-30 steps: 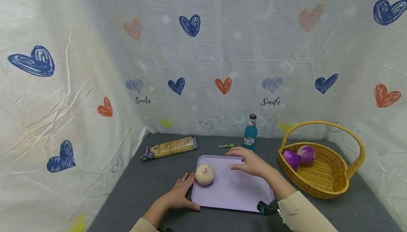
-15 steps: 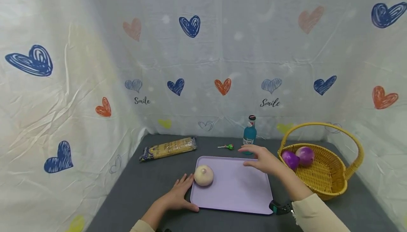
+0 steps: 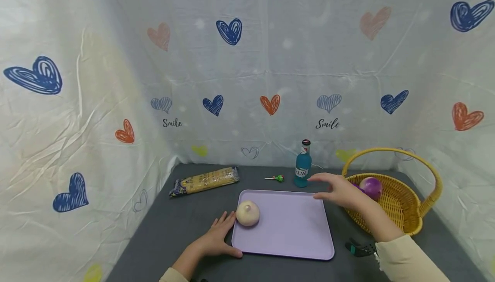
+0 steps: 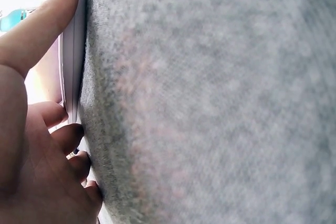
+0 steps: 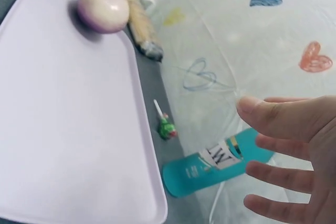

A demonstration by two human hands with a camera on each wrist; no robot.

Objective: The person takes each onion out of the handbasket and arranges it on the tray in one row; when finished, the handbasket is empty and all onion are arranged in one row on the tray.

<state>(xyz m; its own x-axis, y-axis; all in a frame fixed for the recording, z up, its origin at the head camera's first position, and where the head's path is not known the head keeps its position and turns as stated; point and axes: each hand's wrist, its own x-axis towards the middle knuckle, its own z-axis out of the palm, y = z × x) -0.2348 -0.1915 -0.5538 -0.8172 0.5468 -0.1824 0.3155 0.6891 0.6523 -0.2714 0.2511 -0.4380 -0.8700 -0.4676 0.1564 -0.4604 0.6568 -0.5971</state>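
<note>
A pale lilac tray (image 3: 288,226) lies on the dark grey table, with a whitish onion (image 3: 248,213) near its left rim. My left hand (image 3: 216,238) rests at the tray's left front corner, fingers spread and thumb along the front edge; its wrist view shows the fingertips (image 4: 68,137) at the rim. My right hand (image 3: 340,191) is in the air past the tray's far right corner, fingers apart and holding nothing. It is close to the blue bottle (image 3: 303,163), which stands upright. Two purple onions (image 3: 372,187) sit in the yellow wicker basket (image 3: 402,206), one mostly hidden by the hand.
A packet of noodles (image 3: 205,181) lies at the back left of the table. Between it and the bottle is a green-topped lollipop (image 3: 277,178). The basket's tall handle (image 3: 390,149) arches above its rim. A white curtain printed with hearts (image 3: 247,67) hangs behind.
My right hand has moved right, from above the tray to past its far right corner, in front of the basket's left side. The left hand stays in place.
</note>
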